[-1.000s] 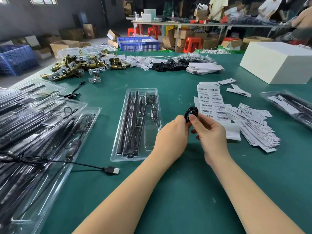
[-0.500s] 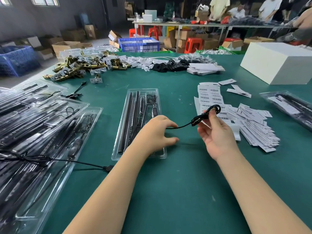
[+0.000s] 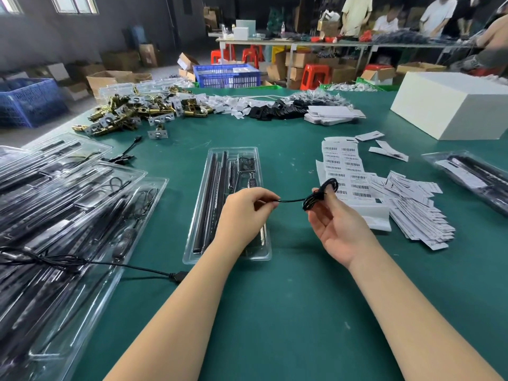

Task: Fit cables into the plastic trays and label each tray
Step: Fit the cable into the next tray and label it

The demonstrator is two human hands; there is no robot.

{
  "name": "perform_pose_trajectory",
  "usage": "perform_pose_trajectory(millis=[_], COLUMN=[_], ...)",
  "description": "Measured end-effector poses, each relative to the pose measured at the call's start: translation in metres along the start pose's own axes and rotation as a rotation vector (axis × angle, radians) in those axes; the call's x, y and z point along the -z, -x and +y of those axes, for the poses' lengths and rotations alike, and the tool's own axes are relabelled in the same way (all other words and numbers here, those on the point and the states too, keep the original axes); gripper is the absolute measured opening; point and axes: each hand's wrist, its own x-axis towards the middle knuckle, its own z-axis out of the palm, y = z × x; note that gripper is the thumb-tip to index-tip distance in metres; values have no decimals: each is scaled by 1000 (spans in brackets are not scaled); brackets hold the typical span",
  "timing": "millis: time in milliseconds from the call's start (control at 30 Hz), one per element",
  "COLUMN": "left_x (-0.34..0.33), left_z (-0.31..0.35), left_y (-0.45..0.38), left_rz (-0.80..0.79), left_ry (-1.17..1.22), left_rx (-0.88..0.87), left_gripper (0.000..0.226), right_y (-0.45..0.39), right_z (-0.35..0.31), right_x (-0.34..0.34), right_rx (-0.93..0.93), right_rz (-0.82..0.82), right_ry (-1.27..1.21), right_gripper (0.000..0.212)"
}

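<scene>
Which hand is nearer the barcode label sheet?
Right. The right hand, holding the coiled cable, overlaps the label sheet's lower left edge in the picture. The left hand pinches the cable's end over the clear tray, further left.

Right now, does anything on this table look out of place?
A loose black USB cable trails off the clear tray stack onto the green table, its plug by the left forearm, not tucked into any tray.

We see even, fairly bright light on the table, with soft shadows under the hands. Windows glow top left; the back is dim. Trays catch glare. Edges bow from the wide lens.
</scene>
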Motion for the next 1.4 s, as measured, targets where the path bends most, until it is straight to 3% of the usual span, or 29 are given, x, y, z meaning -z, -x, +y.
perform_pose_trajectory(millis=[233,433,700,1033,1267,1400], left_x=[3,3,1,-1,6,5], left_z=[-4,-8,0,2,1,1], left_y=[1,1,5,6,3,3], left_rz=[-30,-13,5,-21,-143,-126], left_ry=[157,214,122,-15,92,169], left_rx=[105,163,67,42,115,163], left_gripper=[41,41,33,28,38,37], right_y=[-16,-32,-38,-36,-36,-35], right_z=[7,12,11,4,9,9], right_x=[-22,-38,-41,-37,-39,-37], right_rx=[-108,-123,-147,-457,-460,-469], right_rz=[-25,-61,-39,-46,-22,-2], right_ry=[506,765,854,720,624,539], right_gripper=[24,31,32,34,35,34])
